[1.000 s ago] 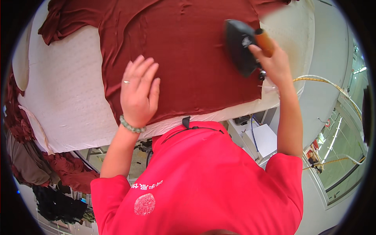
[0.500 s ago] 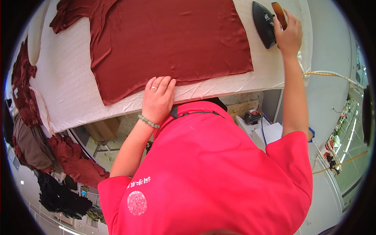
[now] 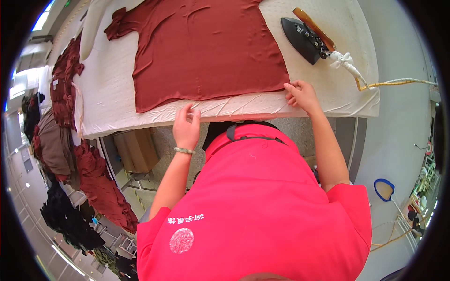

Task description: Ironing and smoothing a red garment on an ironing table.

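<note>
Off the iron (image 3: 299, 40), the right hand (image 3: 303, 97) has moved to touch the mostly smooth, far-left-creased shirt (image 3: 215, 58), grip unclear, while the left hand (image 3: 186, 130) looks empty.

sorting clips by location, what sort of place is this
Probably a garment workshop or pressing room: a brown-handled iron rests on a padded white table beside a spread dark red garment, and more clothes are bunched off to the left.
</note>
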Available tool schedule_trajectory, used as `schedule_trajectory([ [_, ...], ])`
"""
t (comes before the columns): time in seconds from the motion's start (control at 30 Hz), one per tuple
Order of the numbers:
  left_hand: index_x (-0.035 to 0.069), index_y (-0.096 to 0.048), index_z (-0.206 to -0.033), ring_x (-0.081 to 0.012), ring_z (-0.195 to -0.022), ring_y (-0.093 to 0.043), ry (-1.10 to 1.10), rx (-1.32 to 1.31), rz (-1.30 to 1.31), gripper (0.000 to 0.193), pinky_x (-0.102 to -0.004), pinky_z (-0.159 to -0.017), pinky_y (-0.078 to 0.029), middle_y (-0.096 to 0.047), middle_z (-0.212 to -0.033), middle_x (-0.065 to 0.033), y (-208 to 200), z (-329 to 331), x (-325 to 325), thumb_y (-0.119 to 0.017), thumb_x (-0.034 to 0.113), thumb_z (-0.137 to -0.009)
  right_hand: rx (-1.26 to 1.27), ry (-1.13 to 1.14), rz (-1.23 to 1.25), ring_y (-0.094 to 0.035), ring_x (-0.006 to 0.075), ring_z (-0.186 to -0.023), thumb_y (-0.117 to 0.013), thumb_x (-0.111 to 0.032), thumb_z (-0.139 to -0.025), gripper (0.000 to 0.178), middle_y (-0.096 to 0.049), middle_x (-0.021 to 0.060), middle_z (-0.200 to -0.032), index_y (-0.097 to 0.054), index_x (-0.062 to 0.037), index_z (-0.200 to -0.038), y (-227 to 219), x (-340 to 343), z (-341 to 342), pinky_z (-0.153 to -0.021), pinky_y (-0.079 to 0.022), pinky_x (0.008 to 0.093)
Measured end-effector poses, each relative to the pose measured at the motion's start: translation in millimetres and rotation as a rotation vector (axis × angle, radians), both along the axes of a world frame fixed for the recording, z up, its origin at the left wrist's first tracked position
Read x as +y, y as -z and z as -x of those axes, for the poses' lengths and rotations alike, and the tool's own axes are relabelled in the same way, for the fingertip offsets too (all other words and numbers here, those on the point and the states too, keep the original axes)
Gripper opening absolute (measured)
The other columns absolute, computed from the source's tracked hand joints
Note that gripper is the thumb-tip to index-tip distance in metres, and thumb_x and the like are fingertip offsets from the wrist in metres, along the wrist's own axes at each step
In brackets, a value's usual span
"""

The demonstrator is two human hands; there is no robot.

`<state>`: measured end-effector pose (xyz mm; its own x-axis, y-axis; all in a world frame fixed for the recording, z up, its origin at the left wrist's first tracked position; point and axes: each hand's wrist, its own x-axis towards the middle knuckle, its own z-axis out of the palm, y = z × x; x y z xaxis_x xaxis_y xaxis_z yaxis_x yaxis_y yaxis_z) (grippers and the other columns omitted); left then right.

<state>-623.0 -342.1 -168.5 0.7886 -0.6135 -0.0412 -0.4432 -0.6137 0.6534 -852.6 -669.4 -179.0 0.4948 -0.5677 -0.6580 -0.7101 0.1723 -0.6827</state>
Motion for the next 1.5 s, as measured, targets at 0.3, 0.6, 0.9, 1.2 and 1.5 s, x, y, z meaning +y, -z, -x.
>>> schedule_trajectory([
  [0.3, 0.01, -0.061, -0.095, -0.0085, -0.058, -0.058, -0.743, 1.212, 0.372, 0.028, -0.0207, -0.045, -0.041, -0.066, -0.08, -0.002, 42, -40, -32, -0.077, 0.032, -0.091, -0.123, 0.029, -0.213, -0.066, 0.0136, -0.059, -0.068, -0.037, -0.097, 0.035, -0.07, 0.0083, -0.08, -0.063, -0.0025, -0.093, -11, -20, -12, -0.051, -0.052, 0.0273],
  [0.6, 0.008, -0.057, -0.081, -0.0113, -0.048, -0.057, -0.615, 0.848, 0.391, 0.034, -0.023, -0.039, -0.038, -0.064, -0.07, -0.0039, 38, -26, -37, -0.081, 0.031, -0.088, -0.192, -0.014, 0.011, -0.063, 0.0116, -0.057, -0.069, -0.037, -0.097, 0.034, -0.067, 0.0045, -0.074, -0.062, -0.0048, -0.087, 6, -27, -13, -0.052, -0.052, 0.0264],
  [0.9, 0.009, -0.056, -0.08, -0.0116, -0.053, -0.063, -0.512, 0.91, 0.267, 0.032, -0.0223, -0.042, -0.04, -0.066, -0.072, -0.0042, 27, -22, -45, -0.079, 0.029, -0.089, -0.008, -0.101, -0.065, -0.062, 0.0127, -0.055, -0.068, -0.036, -0.098, 0.034, -0.066, 0.0047, -0.07, -0.063, -0.0039, -0.087, -5, -25, -15, -0.049, -0.05, 0.0261],
  [1.2, 0.008, -0.056, -0.08, -0.0147, -0.057, -0.067, -0.539, 0.856, 0.274, 0.032, -0.023, -0.044, -0.045, -0.069, -0.076, -0.0073, 34, -20, -42, -0.078, 0.028, -0.09, 0.207, -0.304, 0.271, -0.065, 0.0185, -0.057, -0.071, -0.032, -0.094, 0.031, -0.07, 0.011, -0.074, -0.064, -0.0017, -0.092, -17, -28, -20, -0.054, -0.052, 0.0349],
  [1.5, 0.004, -0.059, -0.083, -0.0161, -0.061, -0.07, -0.501, 0.884, 0.235, 0.03, -0.0227, -0.048, -0.049, -0.072, -0.081, -0.01, 26, -19, -45, -0.078, 0.026, -0.09, 0.002, -0.22, 1.795, -0.068, 0.0349, -0.082, -0.072, -0.03, -0.09, 0.036, -0.069, 0.0119, -0.092, -0.064, -0.0067, -0.116, -39, -113, -67, -0.076, -0.054, 0.0477],
])
